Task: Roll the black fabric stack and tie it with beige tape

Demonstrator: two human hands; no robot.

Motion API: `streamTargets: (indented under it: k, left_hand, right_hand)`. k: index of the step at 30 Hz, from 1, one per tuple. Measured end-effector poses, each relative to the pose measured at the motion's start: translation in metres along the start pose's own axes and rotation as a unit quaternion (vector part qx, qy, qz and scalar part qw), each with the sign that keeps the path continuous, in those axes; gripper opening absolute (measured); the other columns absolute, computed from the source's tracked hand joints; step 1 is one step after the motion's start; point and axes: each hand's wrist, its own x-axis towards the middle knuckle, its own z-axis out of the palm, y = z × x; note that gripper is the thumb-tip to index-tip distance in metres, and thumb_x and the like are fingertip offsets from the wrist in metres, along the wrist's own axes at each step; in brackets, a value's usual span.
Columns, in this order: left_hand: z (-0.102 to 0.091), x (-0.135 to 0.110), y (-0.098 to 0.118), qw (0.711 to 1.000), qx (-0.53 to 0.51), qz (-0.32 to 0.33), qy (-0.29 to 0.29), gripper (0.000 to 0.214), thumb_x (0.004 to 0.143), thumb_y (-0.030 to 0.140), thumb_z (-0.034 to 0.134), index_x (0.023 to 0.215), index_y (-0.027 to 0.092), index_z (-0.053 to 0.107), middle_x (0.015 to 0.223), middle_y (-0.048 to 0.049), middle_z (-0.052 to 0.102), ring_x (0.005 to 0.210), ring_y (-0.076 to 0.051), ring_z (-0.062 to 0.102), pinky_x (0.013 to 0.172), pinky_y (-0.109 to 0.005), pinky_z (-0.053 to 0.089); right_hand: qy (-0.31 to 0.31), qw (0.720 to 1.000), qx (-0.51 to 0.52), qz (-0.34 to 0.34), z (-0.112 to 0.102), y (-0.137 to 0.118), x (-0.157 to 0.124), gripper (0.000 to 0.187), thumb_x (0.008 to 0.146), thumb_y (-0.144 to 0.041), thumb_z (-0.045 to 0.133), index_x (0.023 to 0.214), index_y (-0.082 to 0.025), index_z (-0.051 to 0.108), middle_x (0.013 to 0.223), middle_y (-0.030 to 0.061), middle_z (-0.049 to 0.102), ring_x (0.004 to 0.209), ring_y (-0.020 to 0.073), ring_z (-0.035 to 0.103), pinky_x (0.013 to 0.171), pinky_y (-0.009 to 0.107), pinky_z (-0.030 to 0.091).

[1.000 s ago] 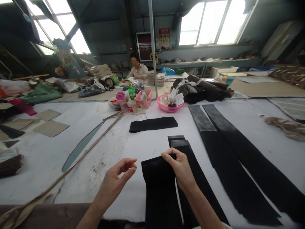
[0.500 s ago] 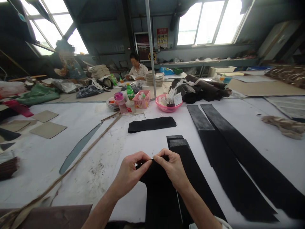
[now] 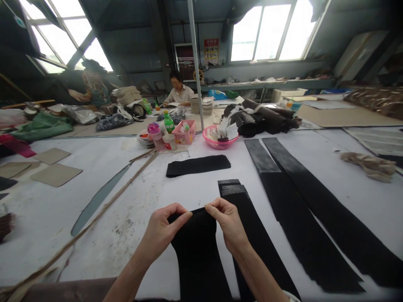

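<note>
Between my hands hangs a black fabric strip (image 3: 200, 251), its top edge pinched at two spots. My left hand (image 3: 163, 230) grips it near the left corner, thumb against fingertips. At the right end of that edge, my right hand (image 3: 228, 222) holds it in a pinch. The strip's lower part runs down out of the picture toward me. Just right of it, partly under my right forearm, lies a stack of black strips (image 3: 252, 222) with greyish ends. A shorter folded black piece (image 3: 198, 165) rests beyond my hands.
Long black strips (image 3: 302, 209) lie to the right. Farther back stand a pink basket (image 3: 220, 142), a pink box (image 3: 185, 135), a green bottle (image 3: 169, 122) and a metal pole (image 3: 195, 63). A long brown strip (image 3: 110, 201) crosses the left side. Two people (image 3: 179, 94) work across the table.
My hands have moved apart along the strip's top edge, the left one going leftward, so more of the edge is stretched between them. The view has shifted slightly.
</note>
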Motion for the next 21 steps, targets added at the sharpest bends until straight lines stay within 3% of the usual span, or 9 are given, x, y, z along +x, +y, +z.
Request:
streamTargets:
  k: [5, 9, 13, 21]
  left_hand:
    - [0.001, 0.002, -0.008, 0.994, -0.089, -0.060, -0.003, 0.034, 0.076, 0.051, 0.067, 0.071, 0.017, 0.064, 0.061, 0.0002, 0.059, 0.057, -0.012, 0.049, 0.051, -0.021, 0.037]
    - [0.003, 0.002, -0.013, 0.991, -0.113, -0.070, 0.001, 0.034, 0.076, 0.050, 0.067, 0.074, 0.016, 0.065, 0.063, -0.0010, 0.060, 0.059, -0.013, 0.050, 0.052, -0.021, 0.038]
    - [0.002, 0.002, -0.020, 0.991, -0.109, -0.072, -0.006, 0.033, 0.077, 0.049, 0.066, 0.076, 0.017, 0.065, 0.064, -0.0005, 0.060, 0.060, -0.013, 0.050, 0.053, -0.021, 0.038]
    - [0.004, 0.005, -0.029, 0.989, -0.124, -0.083, -0.010, 0.034, 0.078, 0.049, 0.066, 0.076, 0.016, 0.064, 0.063, 0.0005, 0.059, 0.059, -0.012, 0.049, 0.053, -0.021, 0.037]
  right_hand:
    - [0.017, 1.000, 0.002, 0.015, 0.003, 0.000, 0.004, 0.019, 0.071, -0.031, 0.078, 0.075, -0.016, 0.066, 0.072, -0.0009, 0.065, 0.068, 0.0103, 0.055, 0.066, 0.023, 0.042]
    - [-0.016, 0.999, -0.018, 0.036, 0.002, -0.001, 0.002, 0.030, 0.067, -0.027, 0.081, 0.093, -0.018, 0.069, 0.088, 0.0025, 0.069, 0.083, 0.0148, 0.060, 0.076, 0.026, 0.046]
    - [-0.026, 0.998, -0.043, 0.042, -0.004, 0.001, 0.000, 0.035, 0.068, -0.029, 0.080, 0.100, -0.019, 0.068, 0.092, 0.0030, 0.068, 0.088, 0.0168, 0.061, 0.081, 0.029, 0.046]
    - [-0.034, 0.999, -0.019, 0.034, -0.011, 0.003, -0.004, 0.023, 0.079, -0.034, 0.072, 0.095, -0.017, 0.069, 0.086, 0.0029, 0.068, 0.084, 0.0151, 0.061, 0.080, 0.028, 0.046]
